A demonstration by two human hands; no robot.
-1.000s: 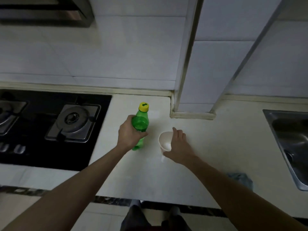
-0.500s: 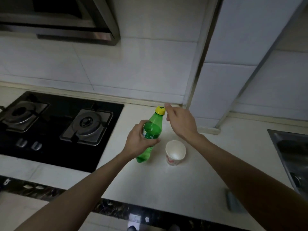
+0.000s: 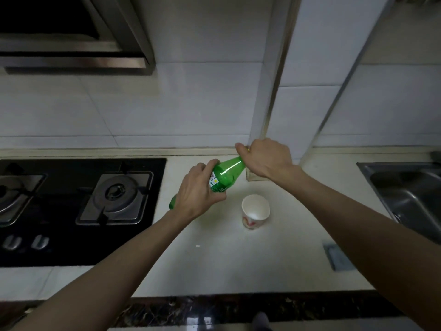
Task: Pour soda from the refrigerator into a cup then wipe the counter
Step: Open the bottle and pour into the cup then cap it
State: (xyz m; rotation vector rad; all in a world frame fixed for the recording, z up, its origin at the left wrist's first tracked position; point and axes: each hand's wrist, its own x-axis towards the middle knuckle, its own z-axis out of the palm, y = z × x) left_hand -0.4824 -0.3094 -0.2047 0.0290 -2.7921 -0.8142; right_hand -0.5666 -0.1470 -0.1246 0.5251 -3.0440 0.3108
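Two hands on a green bottle

The left hand grips the tilted bottle. The right hand is closed over its top. The cup stands just below the bottle.

The right hand covers the cap of the green bottle, so whether the cap is on cannot be told. The left hand hides the bottle's middle. The sink is cut off at the right edge, the stove at the left. The label print is too small to read.
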